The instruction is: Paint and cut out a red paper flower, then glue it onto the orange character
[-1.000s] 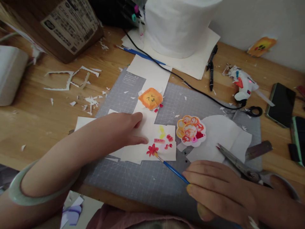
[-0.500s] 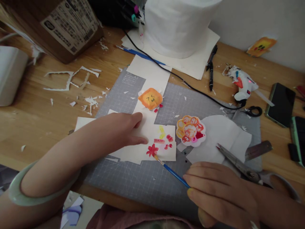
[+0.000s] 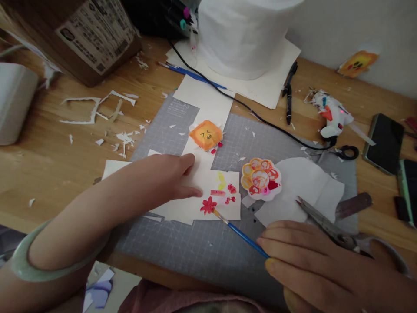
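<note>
A blue-handled paintbrush (image 3: 246, 236) is pinched in my right hand (image 3: 302, 261), low on the right. Its bristles rest at the right edge of a red painted flower (image 3: 207, 205) on white paper (image 3: 177, 206). My left hand (image 3: 177, 174) lies on that paper with thumb and a finger spread apart, just left of the flower; its other fingers are hidden. Yellow, pink and red dabs of paint (image 3: 221, 187) sit beside the flower. Above stands an orange padded paper piece (image 3: 206, 135) with a drawn face. A flower-shaped palette (image 3: 260, 178) in orange and red lies to the right.
Scissors (image 3: 339, 234) lie near my right forearm. Beneath the papers is a grey cutting mat (image 3: 172, 245). A black cable (image 3: 243, 103) runs to a white glue gun (image 3: 332, 115). Paper scraps (image 3: 127, 138), a phone (image 3: 382, 143) and a cardboard box (image 3: 87, 39) surround it.
My right hand and the paintbrush have shifted slightly right and down, and the bristles moved from the flower's lower part to its right edge. My left hand has stayed put.
</note>
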The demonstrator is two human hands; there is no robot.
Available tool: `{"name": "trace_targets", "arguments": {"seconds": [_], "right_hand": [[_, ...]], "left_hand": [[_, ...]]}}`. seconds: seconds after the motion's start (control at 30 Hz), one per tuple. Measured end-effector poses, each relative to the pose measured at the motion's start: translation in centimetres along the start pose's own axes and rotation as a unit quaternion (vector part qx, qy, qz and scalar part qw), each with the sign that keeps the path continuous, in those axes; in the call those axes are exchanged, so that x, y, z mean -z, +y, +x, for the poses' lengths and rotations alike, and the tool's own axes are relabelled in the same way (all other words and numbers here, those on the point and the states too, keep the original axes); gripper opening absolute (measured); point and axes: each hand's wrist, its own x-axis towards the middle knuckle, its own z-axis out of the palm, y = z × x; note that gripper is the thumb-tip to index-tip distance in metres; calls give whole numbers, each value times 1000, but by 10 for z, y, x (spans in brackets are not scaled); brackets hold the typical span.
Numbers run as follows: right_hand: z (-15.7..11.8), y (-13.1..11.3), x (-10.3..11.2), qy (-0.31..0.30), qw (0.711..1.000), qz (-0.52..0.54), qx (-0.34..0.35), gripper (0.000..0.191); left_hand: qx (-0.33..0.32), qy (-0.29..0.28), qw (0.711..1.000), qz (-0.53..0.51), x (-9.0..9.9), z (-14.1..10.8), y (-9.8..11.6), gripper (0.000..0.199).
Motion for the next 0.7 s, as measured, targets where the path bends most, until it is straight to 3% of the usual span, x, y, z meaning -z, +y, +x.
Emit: {"name": "trace_targets", "arguments": {"seconds": [0.37,0.5,0.6,0.7], "right_hand": [[5,5,-3,-10,999,-11,29,33],[10,2,3,-79,997,-8,-2,35],[6,-1,1,-22,1000,-16,-9,33],[0,-3,-2,-20,999,-22,-17,34]], "left_hand": [[3,8,1000,1,-4,0,-3,41],[-1,13,1000,-9,-5,-1,-4,44],[-3,12,1000,-7,-1,-2,-1,41],[-1,-6,1000,-3,4,-3,2,37]]}}
